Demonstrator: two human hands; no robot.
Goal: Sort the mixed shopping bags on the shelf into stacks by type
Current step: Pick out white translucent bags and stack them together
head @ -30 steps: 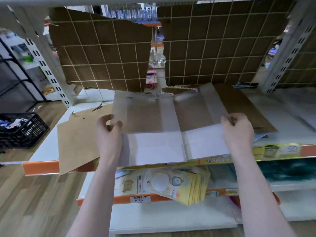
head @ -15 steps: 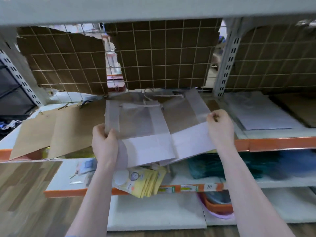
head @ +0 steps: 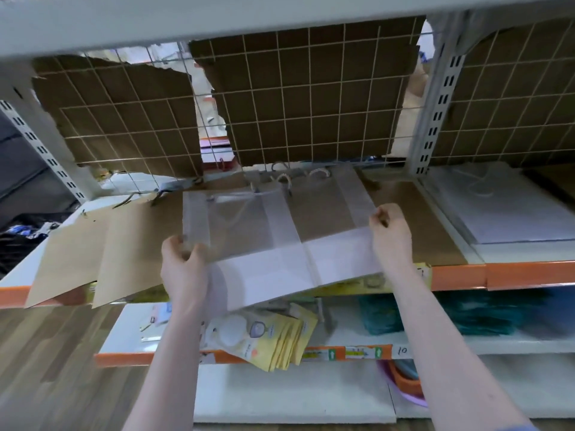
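Two flat translucent white bags with cord handles (head: 280, 237) lie side by side, overhanging the front of the shelf (head: 460, 276). My left hand (head: 183, 262) grips their near left corner. My right hand (head: 390, 234) pinches their right edge. Under them lie flat brown paper bags (head: 413, 222). More brown paper bags (head: 102, 250) are spread to the left, sticking out past the shelf's orange lip. A stack of white bags (head: 510, 206) rests in the bay to the right.
A wire grid backed with torn cardboard (head: 311, 98) closes the rear. A grey upright (head: 435, 98) divides the bays. Below, yellow packets (head: 270, 337) and teal items (head: 451, 312) sit on a lower shelf. A dark basket (head: 18, 241) stands at left.
The view has shifted right and closer, bringing the right bay with its white stack into sight. Both hands keep the same hold on the translucent bags, which now sit slightly further right.
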